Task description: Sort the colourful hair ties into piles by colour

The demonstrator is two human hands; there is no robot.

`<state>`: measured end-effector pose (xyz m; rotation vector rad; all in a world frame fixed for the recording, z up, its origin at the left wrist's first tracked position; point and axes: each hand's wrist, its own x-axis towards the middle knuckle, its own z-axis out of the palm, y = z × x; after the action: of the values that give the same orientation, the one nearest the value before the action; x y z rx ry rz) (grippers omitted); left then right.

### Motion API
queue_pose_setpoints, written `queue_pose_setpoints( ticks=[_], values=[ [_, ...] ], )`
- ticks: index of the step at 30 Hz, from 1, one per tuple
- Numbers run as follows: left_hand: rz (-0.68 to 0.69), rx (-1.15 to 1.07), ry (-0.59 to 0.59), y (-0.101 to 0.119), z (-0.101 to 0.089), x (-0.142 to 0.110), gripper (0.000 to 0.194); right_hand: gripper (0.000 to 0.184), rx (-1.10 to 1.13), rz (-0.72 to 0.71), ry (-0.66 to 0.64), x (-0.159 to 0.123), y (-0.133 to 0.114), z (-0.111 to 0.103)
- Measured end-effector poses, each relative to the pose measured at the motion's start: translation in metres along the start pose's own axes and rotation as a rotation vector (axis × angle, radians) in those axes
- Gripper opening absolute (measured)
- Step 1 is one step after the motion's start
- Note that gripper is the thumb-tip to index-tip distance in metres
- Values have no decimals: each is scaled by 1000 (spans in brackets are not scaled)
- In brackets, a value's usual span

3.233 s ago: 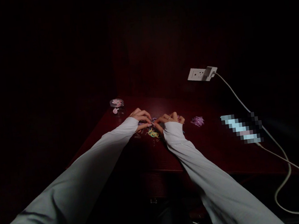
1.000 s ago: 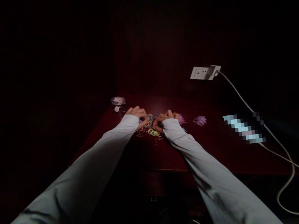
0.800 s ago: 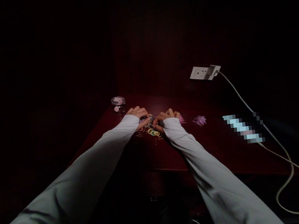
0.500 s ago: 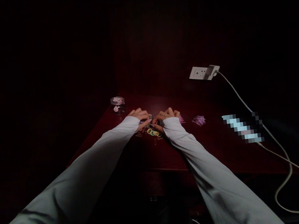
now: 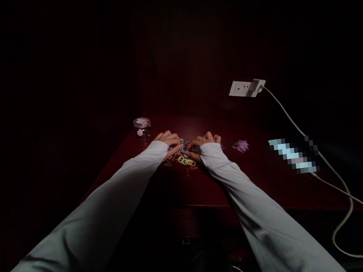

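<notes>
My left hand [image 5: 167, 138] rests at the left side of a mixed pile of small hair bands and clips [image 5: 185, 149] on the dark red table. Its fingers are bent, with the thumb a little apart below them. On the pile's right side is my right hand [image 5: 206, 140], index finger and thumb spread apart over the small pieces. I see nothing held in either hand. Several yellow and green rings [image 5: 187, 161] lie in front of the hands, among thin small clips. A heap of purple pieces [image 5: 241, 146] sits to the right of my right hand.
A clear round container [image 5: 142, 127] with pink pieces stands at the back left of the table [image 5: 195, 191]. On the right lies a blurred-out phone-like device [image 5: 292, 156] on a white cable [image 5: 346, 186]. The cable runs to a plug in the wall socket [image 5: 241, 88].
My right hand has moved slightly right, away from my left, and its index finger and thumb have spread. More of the pile shows between the hands. My left hand has barely moved.
</notes>
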<state>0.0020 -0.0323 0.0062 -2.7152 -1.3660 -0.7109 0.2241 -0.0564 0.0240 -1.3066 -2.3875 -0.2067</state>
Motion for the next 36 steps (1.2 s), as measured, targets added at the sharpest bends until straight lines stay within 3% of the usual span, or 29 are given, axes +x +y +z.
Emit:
queue_pose_setpoints(
  ticks=[8, 18, 26, 32, 36],
  values=[
    [25, -27, 28, -1, -1, -1, 35, 35, 55, 77, 23, 1, -6, 4],
    [31, -61, 58, 1, -4, -2, 30, 31, 256, 142, 98, 0, -7, 5],
    [-3, -32, 68, 4, 1, 1, 26, 29, 264, 246, 106, 1, -10, 17],
    [43, -38, 52, 1, -1, 0, 31, 34, 214, 214, 81, 0, -13, 18],
    [41, -53, 67, 2, -3, -2, 34, 36, 169, 133, 151, -2, -2, -3]
  ],
)
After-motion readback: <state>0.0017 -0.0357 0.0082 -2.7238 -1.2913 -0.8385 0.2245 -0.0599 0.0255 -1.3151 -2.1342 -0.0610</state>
